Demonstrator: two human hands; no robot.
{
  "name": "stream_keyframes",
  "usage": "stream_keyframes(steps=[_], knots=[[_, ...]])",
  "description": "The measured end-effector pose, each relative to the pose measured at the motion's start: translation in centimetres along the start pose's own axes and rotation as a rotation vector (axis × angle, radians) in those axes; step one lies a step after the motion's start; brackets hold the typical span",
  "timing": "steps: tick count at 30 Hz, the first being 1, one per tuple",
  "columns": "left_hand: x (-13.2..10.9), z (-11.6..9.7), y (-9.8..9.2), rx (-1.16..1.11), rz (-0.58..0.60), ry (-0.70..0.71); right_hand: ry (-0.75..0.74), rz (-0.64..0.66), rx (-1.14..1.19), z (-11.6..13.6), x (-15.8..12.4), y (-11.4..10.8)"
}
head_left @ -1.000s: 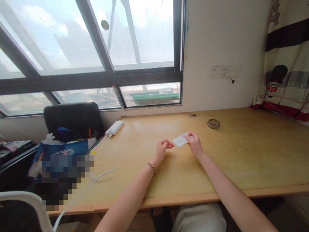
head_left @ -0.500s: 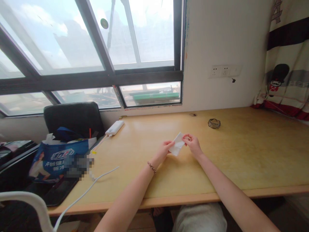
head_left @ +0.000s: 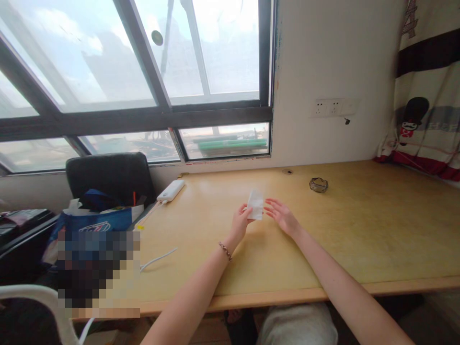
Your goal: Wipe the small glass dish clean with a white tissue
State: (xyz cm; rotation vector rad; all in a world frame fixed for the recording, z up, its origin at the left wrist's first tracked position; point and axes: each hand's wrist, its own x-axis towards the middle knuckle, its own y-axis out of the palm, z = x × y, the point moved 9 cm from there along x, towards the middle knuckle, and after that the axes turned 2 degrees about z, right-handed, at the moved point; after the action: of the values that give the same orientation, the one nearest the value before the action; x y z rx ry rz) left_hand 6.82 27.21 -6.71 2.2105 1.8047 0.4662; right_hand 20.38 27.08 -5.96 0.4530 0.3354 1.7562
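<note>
A folded white tissue (head_left: 255, 205) is pinched in my left hand (head_left: 240, 222), held a little above the wooden table (head_left: 359, 230). My left wrist wears a beaded bracelet (head_left: 225, 250). Just right of the tissue, my right hand (head_left: 282, 216) has its fingers apart and holds nothing; a small gap separates its fingertips from the tissue. Farther back on the right, a dark glass ashtray (head_left: 318, 185) sits on the tabletop.
A white power bank (head_left: 171, 191) with a cable lies at the table's back left. A white cable end (head_left: 160, 258) rests nearer. Left of the table are a black chair (head_left: 109, 175) and a blue bag (head_left: 97, 223). A socket (head_left: 326, 108) is on the wall.
My right hand has let go of the tissue and its fingers have spread. The tissue has turned more upright and shifted slightly left in my left hand.
</note>
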Motion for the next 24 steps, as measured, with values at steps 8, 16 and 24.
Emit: stream_keyframes(steps=[8, 16, 24], knots=[[-0.8, 0.5, 2.0, -0.008, 0.133, -0.046, 0.152, 0.287, 0.084, -1.4, -1.3, 4.0], [-1.2, -0.1, 3.0, -0.003, 0.18, -0.08, 0.242, 0.37, 0.019, -2.0, -2.1, 4.6], [-1.1, 0.4, 2.9, 0.063, 0.212, -0.095, 0.166, 0.271, -0.016, -1.6, -1.3, 3.3]])
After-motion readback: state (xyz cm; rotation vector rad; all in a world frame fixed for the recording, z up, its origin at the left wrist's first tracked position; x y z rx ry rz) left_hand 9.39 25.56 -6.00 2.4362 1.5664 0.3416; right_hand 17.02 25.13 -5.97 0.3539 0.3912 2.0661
